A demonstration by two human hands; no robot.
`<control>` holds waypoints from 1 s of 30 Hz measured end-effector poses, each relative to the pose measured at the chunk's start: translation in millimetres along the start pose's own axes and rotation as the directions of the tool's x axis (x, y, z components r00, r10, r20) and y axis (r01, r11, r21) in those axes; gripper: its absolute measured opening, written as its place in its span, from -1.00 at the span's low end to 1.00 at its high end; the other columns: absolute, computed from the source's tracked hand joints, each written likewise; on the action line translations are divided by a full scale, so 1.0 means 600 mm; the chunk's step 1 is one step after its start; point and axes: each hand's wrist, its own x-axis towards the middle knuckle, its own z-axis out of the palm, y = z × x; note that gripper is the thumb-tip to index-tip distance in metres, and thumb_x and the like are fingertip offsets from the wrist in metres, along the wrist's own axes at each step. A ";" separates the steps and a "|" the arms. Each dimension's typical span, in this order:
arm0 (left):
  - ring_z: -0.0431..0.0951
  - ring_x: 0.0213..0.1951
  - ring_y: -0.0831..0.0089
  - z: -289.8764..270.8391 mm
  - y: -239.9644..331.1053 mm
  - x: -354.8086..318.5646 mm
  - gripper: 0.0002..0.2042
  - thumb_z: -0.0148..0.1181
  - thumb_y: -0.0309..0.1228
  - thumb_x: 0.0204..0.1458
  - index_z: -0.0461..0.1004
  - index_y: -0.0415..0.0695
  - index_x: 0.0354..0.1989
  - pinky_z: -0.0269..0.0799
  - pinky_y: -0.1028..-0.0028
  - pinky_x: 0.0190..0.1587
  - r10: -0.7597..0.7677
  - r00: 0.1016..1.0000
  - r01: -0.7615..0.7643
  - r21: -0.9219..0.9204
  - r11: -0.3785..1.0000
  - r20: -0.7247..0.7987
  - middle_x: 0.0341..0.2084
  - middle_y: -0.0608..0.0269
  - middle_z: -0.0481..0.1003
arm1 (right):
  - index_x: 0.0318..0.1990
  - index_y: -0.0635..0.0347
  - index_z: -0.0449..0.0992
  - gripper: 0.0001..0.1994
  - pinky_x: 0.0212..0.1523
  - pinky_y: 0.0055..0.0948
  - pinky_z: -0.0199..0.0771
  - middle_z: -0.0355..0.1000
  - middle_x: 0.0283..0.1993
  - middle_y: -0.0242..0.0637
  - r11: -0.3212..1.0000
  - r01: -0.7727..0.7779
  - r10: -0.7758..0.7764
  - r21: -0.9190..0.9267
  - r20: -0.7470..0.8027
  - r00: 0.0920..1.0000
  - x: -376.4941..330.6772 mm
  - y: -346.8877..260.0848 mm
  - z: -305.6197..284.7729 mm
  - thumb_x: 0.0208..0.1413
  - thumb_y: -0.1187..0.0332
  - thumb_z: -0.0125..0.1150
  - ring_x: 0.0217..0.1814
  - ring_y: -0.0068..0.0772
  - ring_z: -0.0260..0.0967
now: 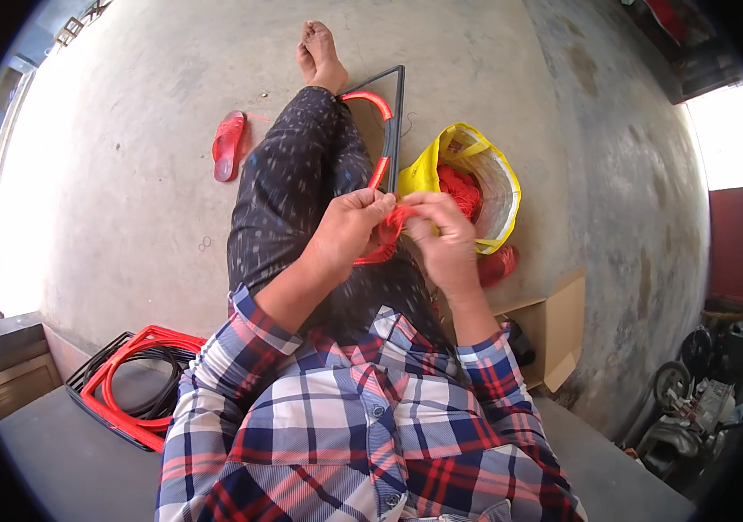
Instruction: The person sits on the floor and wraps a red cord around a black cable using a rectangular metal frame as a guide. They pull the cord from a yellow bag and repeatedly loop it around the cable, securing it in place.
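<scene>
Two hands: both come up from the bottom, arms bent, and meet over the lap.
Left hand (347,228): fingers curled tight, pinching the red cord (388,228).
Right hand (443,235): fingers bent, gripping the same red cord from the other side.
Red cord: between the two hands, over the dark trousers.
Frame (396,117): black and red, leaning by the leg.
Yellow bag (423,170): on the floor just beside the right hand, red cord inside.
Red sandal (228,145): on the floor, well apart.

A red cord (386,233) is bunched in a loose tangle above the person's lap, just left of the yellow bag (428,170). The left hand (347,228) pinches its left side and the right hand (443,237) its right; a loop hangs beneath the fingers, away from the bag.
</scene>
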 end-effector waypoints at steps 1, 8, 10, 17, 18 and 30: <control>0.20 -0.69 0.71 -0.011 -0.002 0.007 -0.80 0.07 -0.33 0.27 0.47 -0.13 -0.37 0.01 0.66 -0.68 0.001 0.999 -0.001 -0.016 1.000 0.033 -0.62 0.41 0.37 | -0.11 0.22 0.57 -0.83 0.09 -0.36 0.43 0.52 -0.13 -0.28 0.971 -0.119 0.138 0.208 -0.076 0.988 0.001 -0.019 -0.008 0.16 0.43 0.28 -0.06 -0.34 0.48; 0.20 -0.72 0.63 -0.025 -0.035 0.044 -0.81 0.12 -0.31 0.19 0.44 -0.15 -0.41 0.02 0.58 -0.71 -0.195 0.969 0.205 0.051 0.977 -0.152 -0.56 0.29 0.42 | -0.18 0.20 0.51 -0.69 -0.43 -0.44 0.17 0.14 -0.66 -0.53 0.540 -0.035 0.103 0.841 -0.025 0.994 -0.029 -0.109 -0.149 0.37 0.12 0.02 -0.64 -0.65 0.00; 0.18 -0.73 0.62 -0.033 -0.038 0.055 -0.83 0.15 -0.31 0.15 0.42 -0.14 -0.37 0.02 0.56 -0.71 -0.251 0.966 0.257 0.099 0.961 -0.068 -0.53 0.25 0.43 | -0.20 0.21 0.49 -0.72 -0.55 -0.47 -0.07 0.07 -0.67 -0.55 0.677 -0.068 0.084 0.733 0.015 0.996 -0.066 -0.141 -0.172 0.36 0.16 0.04 -0.68 -0.67 -0.09; 0.10 -0.70 0.62 -0.045 -0.035 0.049 -0.86 0.23 -0.37 0.07 0.38 -0.09 -0.37 0.02 0.55 -0.67 -0.327 0.944 0.328 -0.024 0.944 0.032 -0.49 0.31 0.42 | -0.21 0.21 0.45 -0.75 -0.59 -0.56 -0.05 0.04 -0.62 -0.57 0.721 -0.139 0.362 0.678 -0.198 0.911 -0.117 -0.077 -0.225 0.39 0.21 -0.01 -0.67 -0.71 -0.11; 0.13 -0.68 0.64 -0.044 -0.041 0.047 -0.86 0.24 -0.38 0.07 0.39 -0.10 -0.35 0.03 0.56 -0.65 -0.202 0.979 0.203 0.063 0.977 -0.015 -0.48 0.34 0.42 | -0.21 0.20 0.45 -0.75 -0.59 -0.58 -0.04 0.04 -0.61 -0.57 0.657 -0.136 0.402 0.741 -0.192 0.895 -0.105 -0.050 -0.233 0.39 0.21 -0.01 -0.67 -0.71 -0.11; 0.45 -0.46 0.59 -0.014 -0.015 0.039 -0.95 0.23 -0.55 0.12 0.51 -0.22 -0.27 0.41 0.55 -0.38 0.597 0.793 -0.521 0.371 0.769 -0.124 -0.50 0.38 0.48 | -0.18 0.24 0.56 -0.82 -0.01 -0.37 0.44 0.47 -0.17 -0.30 0.985 -0.068 0.035 -0.157 -0.206 0.978 -0.002 0.019 -0.012 0.06 0.44 0.33 -0.09 -0.37 0.44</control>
